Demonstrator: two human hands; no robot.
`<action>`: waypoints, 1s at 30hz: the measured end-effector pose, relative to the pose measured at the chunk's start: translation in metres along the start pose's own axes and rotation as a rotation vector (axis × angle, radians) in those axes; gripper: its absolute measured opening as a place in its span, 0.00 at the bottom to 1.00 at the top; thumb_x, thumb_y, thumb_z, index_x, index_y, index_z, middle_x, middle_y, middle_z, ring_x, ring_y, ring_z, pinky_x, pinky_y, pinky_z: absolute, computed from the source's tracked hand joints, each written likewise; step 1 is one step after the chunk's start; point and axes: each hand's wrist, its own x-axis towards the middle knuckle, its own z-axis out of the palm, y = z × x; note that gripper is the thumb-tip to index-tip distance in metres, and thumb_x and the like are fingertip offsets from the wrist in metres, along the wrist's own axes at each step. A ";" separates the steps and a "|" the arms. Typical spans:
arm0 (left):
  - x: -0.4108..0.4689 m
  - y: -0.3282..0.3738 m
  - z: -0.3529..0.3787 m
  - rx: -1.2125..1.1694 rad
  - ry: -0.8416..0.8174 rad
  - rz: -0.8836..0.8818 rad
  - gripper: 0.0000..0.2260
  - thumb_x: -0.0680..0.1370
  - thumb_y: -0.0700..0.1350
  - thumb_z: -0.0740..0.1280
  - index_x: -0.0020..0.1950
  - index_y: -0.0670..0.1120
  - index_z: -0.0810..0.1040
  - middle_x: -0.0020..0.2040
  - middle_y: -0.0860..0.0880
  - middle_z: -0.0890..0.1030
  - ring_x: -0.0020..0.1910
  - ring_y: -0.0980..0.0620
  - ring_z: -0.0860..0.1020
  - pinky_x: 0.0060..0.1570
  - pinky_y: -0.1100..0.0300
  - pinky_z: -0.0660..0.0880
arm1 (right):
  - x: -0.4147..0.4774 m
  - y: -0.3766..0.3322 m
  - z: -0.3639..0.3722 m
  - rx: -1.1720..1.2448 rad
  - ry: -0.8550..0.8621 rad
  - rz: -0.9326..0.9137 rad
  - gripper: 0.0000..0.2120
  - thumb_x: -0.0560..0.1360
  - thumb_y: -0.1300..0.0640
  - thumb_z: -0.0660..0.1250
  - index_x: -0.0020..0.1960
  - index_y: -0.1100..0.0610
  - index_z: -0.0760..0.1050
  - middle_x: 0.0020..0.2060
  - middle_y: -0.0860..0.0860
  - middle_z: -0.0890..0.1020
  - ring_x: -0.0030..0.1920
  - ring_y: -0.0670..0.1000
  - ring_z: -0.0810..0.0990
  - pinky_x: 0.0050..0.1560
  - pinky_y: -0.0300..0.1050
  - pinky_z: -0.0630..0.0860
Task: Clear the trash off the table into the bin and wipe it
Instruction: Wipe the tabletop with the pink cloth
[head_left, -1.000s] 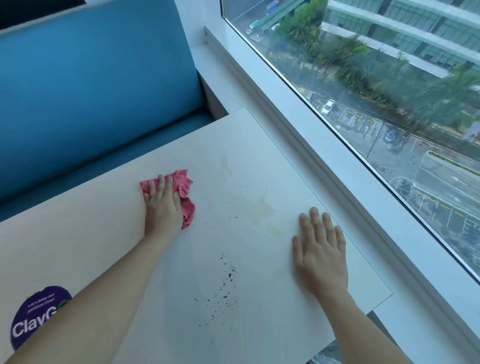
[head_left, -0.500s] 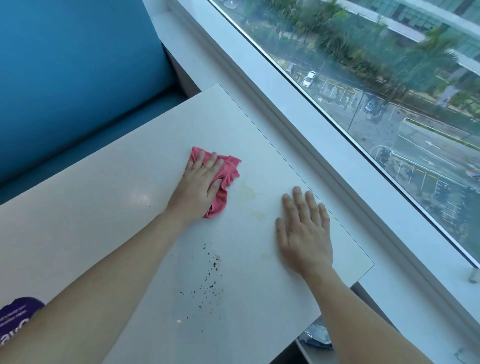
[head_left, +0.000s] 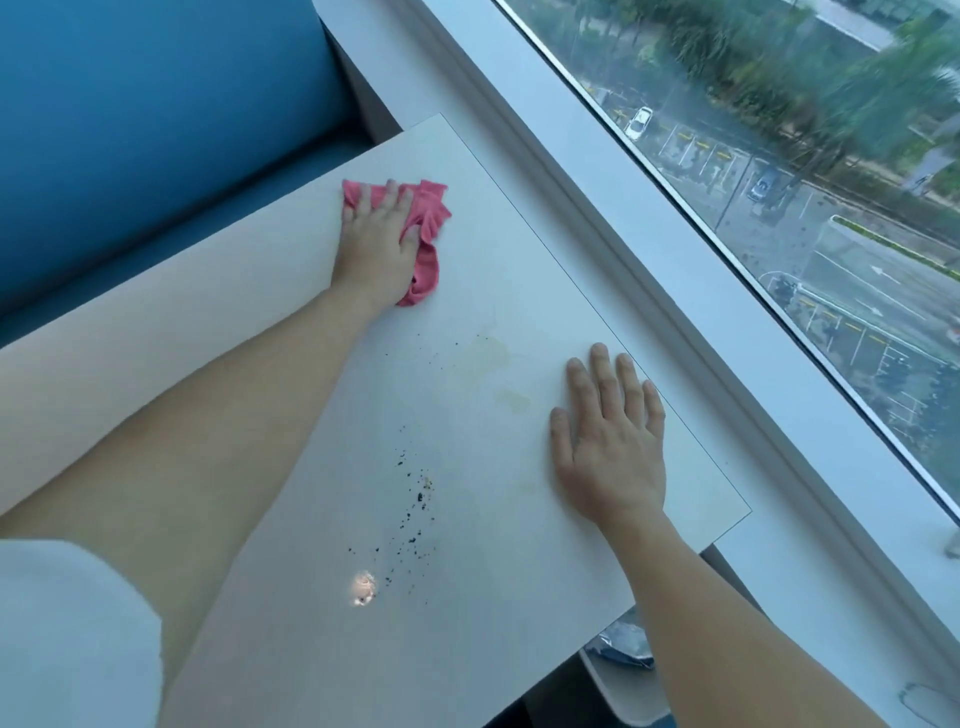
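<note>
Pressing a crumpled pink cloth flat, the left hand covers it.

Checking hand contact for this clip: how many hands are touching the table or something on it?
2. The left hand presses the pink cloth near the far edge of the table; the right hand lies flat on its bare surface by the window-side edge.

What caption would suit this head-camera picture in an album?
Left hand presses a pink cloth on the white table, right hand flat beside dark crumbs.
</note>
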 end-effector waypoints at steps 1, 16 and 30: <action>-0.004 0.017 0.005 0.001 -0.020 0.075 0.24 0.87 0.48 0.53 0.83 0.44 0.59 0.84 0.45 0.56 0.83 0.38 0.50 0.81 0.45 0.44 | 0.000 -0.001 -0.001 -0.004 -0.003 0.002 0.29 0.84 0.42 0.45 0.83 0.46 0.49 0.83 0.45 0.44 0.82 0.50 0.38 0.81 0.56 0.39; -0.073 -0.029 -0.009 -0.092 -0.202 0.375 0.23 0.85 0.50 0.54 0.80 0.45 0.66 0.81 0.46 0.62 0.82 0.41 0.54 0.81 0.51 0.48 | -0.001 -0.001 -0.002 -0.010 0.015 -0.004 0.29 0.83 0.42 0.45 0.83 0.47 0.51 0.83 0.45 0.46 0.82 0.51 0.40 0.81 0.56 0.40; -0.117 0.032 0.022 -0.087 -0.314 0.611 0.25 0.85 0.52 0.53 0.80 0.46 0.66 0.81 0.48 0.63 0.82 0.44 0.52 0.81 0.53 0.43 | 0.000 -0.001 -0.001 -0.016 0.021 0.001 0.28 0.84 0.43 0.48 0.83 0.47 0.52 0.83 0.46 0.47 0.82 0.51 0.40 0.81 0.56 0.40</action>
